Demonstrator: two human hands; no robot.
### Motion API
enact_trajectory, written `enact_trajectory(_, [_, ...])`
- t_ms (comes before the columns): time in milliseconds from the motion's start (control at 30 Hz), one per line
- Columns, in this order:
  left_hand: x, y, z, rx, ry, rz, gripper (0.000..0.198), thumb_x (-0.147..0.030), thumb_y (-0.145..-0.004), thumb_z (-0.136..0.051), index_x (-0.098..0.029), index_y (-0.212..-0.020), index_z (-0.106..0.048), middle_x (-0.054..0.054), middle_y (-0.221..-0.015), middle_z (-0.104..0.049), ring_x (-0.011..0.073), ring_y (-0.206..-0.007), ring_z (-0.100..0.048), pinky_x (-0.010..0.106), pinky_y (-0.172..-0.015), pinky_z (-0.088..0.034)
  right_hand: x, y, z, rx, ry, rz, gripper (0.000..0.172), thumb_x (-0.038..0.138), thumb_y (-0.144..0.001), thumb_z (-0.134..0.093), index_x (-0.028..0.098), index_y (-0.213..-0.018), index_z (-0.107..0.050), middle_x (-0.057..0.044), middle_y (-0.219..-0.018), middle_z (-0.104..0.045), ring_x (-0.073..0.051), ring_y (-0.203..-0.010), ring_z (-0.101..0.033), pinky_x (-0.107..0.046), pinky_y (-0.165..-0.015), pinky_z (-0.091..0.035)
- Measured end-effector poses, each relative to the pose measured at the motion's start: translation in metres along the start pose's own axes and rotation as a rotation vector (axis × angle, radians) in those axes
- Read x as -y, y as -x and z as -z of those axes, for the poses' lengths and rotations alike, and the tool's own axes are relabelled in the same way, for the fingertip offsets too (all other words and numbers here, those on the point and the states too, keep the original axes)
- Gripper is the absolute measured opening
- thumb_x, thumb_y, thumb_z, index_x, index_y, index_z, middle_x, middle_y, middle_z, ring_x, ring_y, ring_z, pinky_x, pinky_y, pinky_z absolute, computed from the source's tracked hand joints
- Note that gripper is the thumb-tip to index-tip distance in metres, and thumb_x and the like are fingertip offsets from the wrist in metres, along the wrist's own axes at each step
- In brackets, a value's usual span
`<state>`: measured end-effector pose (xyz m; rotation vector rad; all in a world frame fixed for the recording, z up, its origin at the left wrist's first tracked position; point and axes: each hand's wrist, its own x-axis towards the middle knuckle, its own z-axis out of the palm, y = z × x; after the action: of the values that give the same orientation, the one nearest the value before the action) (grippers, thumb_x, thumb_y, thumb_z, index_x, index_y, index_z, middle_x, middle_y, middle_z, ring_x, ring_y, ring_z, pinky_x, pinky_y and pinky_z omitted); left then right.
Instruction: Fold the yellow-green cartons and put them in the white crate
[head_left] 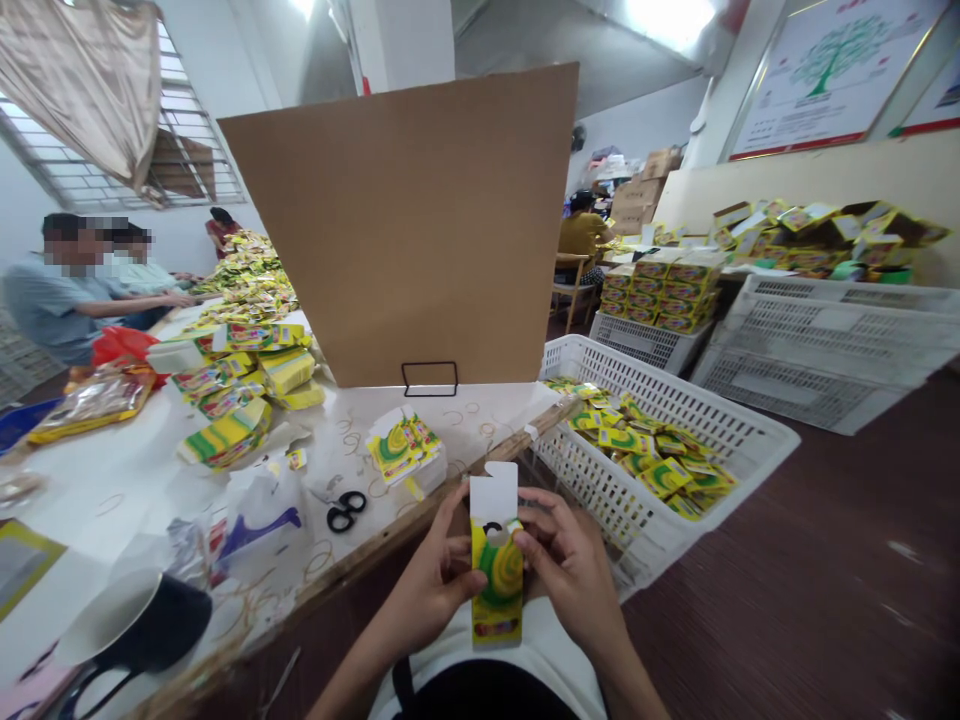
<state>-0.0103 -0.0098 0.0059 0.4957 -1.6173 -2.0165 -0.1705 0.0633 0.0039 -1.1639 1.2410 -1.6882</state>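
A small yellow and green carton [496, 590] with a spiral print stands upright over my lap, its white top flap [495, 492] raised. My left hand [442, 565] grips its left side, thumb across the front. On the right side, my right hand [559, 545] has thumb and fingers at the top opening, pinching the edge near a small dark piece there. What lies inside the carton is mostly hidden. Just beyond my hands, a stack of flat cartons [405, 450] lies on the white table [337, 415], with black-handled scissors [346, 511] to its left.
At my right, a white plastic crate [750, 450] holds many yellow packs. A large cardboard sheet [412, 230] stands upright on the table. Carton bundles [247, 385], a dark mug [142, 625] and rubber bands lie leftward. Other people sit at far left and behind the sheet.
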Motion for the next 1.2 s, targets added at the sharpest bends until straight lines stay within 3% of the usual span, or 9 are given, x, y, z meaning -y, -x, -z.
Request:
enact_trajectory(133, [0.004, -0.001, 0.0, 0.018, -0.059, -0.033, 0.057, -0.023, -0.079, -0.066, -0.02, -0.129, -0.039, 0.011, -0.103, -0.069, 0.025, -0.093, -0.065, 0.034, -0.08, -0.048, -0.004, -0.001, 0.004, -0.03, 0.007, 0.01, 0.033, 0.03, -0.082, -0.061, 0.025, -0.114, -0.052, -0.005, -0.094, -0.067, -0.017, -0.074, -0.062, -0.028, -0.069, -0.051])
enact_trajectory(233, [0.004, -0.001, -0.001, -0.007, -0.136, -0.068, 0.042, -0.019, -0.08, -0.063, -0.021, -0.119, -0.049, 0.009, -0.103, -0.069, 0.0229, -0.093, -0.065, 0.032, -0.081, -0.048, -0.007, -0.002, 0.009, -0.055, 0.102, 0.076, 0.028, 0.034, -0.082, -0.062, 0.023, -0.108, -0.062, -0.005, -0.093, -0.064, -0.019, -0.084, -0.06, -0.028, -0.073, -0.048])
enact_trajectory(300, [0.004, -0.001, -0.001, -0.053, -0.205, -0.077, 0.042, -0.018, -0.079, -0.063, -0.022, -0.119, -0.051, 0.008, -0.105, -0.069, 0.022, -0.091, -0.065, 0.03, -0.08, -0.049, -0.007, -0.002, 0.014, -0.015, 0.127, 0.1, 0.026, 0.04, -0.085, -0.057, 0.021, -0.097, -0.069, -0.004, -0.081, -0.063, -0.019, -0.08, -0.058, -0.028, -0.073, -0.046])
enact_trajectory(433, [0.004, -0.001, -0.001, -0.115, -0.36, -0.077, 0.041, -0.016, -0.08, -0.06, -0.022, -0.121, -0.053, 0.008, -0.115, -0.064, 0.0211, -0.093, -0.064, 0.029, -0.08, -0.05, -0.004, 0.001, 0.017, 0.091, 0.036, -0.012, 0.043, 0.052, -0.087, -0.046, 0.017, -0.095, -0.07, 0.003, -0.052, -0.051, -0.012, -0.05, -0.046, -0.024, -0.053, -0.041])
enact_trajectory(567, [0.004, -0.001, -0.004, -0.119, -0.362, -0.08, 0.047, -0.018, -0.082, -0.057, -0.022, -0.128, -0.046, 0.009, -0.116, -0.064, 0.0219, -0.098, -0.063, 0.032, -0.086, -0.048, 0.007, 0.001, 0.009, 0.112, 0.137, -0.179, 0.039, 0.035, -0.08, -0.061, 0.017, -0.114, -0.058, 0.002, -0.061, -0.061, -0.013, -0.052, -0.052, -0.022, -0.051, -0.043])
enact_trajectory(700, [0.005, -0.001, -0.007, -0.042, -0.191, -0.073, 0.049, -0.022, -0.084, -0.056, -0.02, -0.131, -0.04, 0.012, -0.112, -0.066, 0.024, -0.102, -0.062, 0.036, -0.088, -0.047, 0.014, 0.0, 0.0, 0.031, 0.414, -0.134, 0.033, 0.026, -0.08, -0.057, 0.017, -0.111, -0.055, 0.001, -0.06, -0.066, -0.016, -0.056, -0.059, -0.023, -0.052, -0.044])
enact_trajectory(867, [0.005, -0.002, -0.007, -0.053, -0.075, -0.073, 0.05, -0.024, -0.082, -0.061, -0.02, -0.128, -0.041, 0.013, -0.11, -0.067, 0.0248, -0.098, -0.064, 0.034, -0.082, -0.049, 0.002, 0.001, -0.006, 0.022, 0.587, -0.091, 0.033, 0.026, -0.081, -0.054, 0.016, -0.113, -0.053, 0.005, -0.049, -0.058, -0.015, -0.046, -0.053, -0.023, -0.046, -0.037])
enact_trajectory(1067, [0.0, -0.004, -0.009, -0.061, -0.02, -0.073, 0.052, -0.024, -0.08, -0.065, -0.02, -0.127, -0.043, 0.012, -0.105, -0.069, 0.0237, -0.091, -0.066, 0.033, -0.078, -0.05, 0.004, 0.001, 0.0, 0.028, 0.568, -0.002, 0.037, 0.029, -0.083, -0.054, 0.016, -0.118, -0.059, 0.002, -0.054, -0.064, -0.015, -0.046, -0.055, -0.023, -0.046, -0.043])
enact_trajectory(1200, [-0.001, -0.004, -0.009, -0.082, -0.103, -0.081, 0.049, -0.023, -0.079, -0.064, -0.019, -0.125, -0.047, 0.011, -0.1, -0.07, 0.0225, -0.087, -0.066, 0.033, -0.078, -0.05, 0.008, -0.001, 0.006, -0.075, 0.423, 0.105, 0.029, 0.032, -0.084, -0.054, 0.022, -0.108, -0.07, -0.007, -0.096, -0.074, -0.021, -0.084, -0.067, -0.031, -0.074, -0.054])
